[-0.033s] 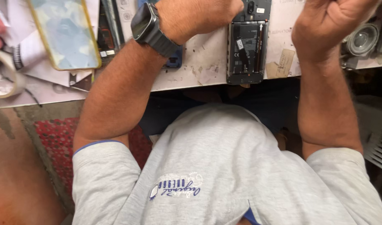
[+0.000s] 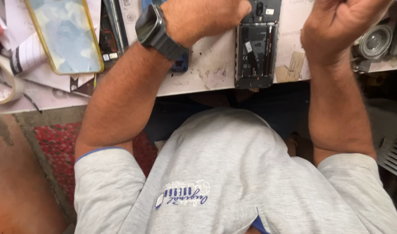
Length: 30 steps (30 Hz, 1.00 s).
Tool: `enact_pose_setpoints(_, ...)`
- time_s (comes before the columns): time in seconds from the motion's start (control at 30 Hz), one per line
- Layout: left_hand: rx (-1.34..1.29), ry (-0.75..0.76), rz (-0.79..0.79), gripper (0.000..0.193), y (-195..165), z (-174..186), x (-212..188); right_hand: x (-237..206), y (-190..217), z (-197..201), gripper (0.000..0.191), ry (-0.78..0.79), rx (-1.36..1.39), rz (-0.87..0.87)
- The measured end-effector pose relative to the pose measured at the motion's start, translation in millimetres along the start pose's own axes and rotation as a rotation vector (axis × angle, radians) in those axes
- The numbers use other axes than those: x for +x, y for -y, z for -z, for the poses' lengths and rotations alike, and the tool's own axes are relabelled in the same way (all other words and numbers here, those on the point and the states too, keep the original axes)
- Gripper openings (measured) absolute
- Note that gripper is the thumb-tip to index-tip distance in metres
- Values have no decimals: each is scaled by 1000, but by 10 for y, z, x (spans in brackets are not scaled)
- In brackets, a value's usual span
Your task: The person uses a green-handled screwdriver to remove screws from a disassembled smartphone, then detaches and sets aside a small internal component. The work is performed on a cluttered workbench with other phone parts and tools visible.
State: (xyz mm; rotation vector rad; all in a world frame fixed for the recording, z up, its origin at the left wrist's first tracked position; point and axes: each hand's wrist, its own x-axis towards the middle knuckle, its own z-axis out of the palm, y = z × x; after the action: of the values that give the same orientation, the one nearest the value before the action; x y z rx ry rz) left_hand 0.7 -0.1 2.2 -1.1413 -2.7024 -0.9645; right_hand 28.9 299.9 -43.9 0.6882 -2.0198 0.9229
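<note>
Black, opened phone (image 2: 255, 54) lies between my hands at the bench's near edge. My left hand (image 2: 202, 19) steadies its far end; my right hand (image 2: 337, 24) is fisted, contents hidden. Repair mid-way, I judge.

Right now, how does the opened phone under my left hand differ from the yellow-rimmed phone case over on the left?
The opened phone is dark, with its back off and inner parts bare; the phone case is clear with a yellow rim. The left hand rests on the opened phone's top end; no hand touches the phone case. The phone lies near the bench edge, the case on papers. Both lie flat.
</note>
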Motion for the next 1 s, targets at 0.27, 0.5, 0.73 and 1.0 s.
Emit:
enact_pose_setpoints(0.27,7,29,87,21,210,64,-74,-88,-78,-260,55,32,173,-71)
enact_pose_setpoints(0.5,-37,76,98,23,278,117,-82,-26,-91,-351,34,30,83,-44)
enact_pose_setpoints(0.73,-27,-1,56,21,312,129,-104,27,-59,-379,36,54,206,-39)
enact_pose_setpoints(1.0,-31,24,81,23,306,146,-93,24,-69,-386,40,81,283,-82)
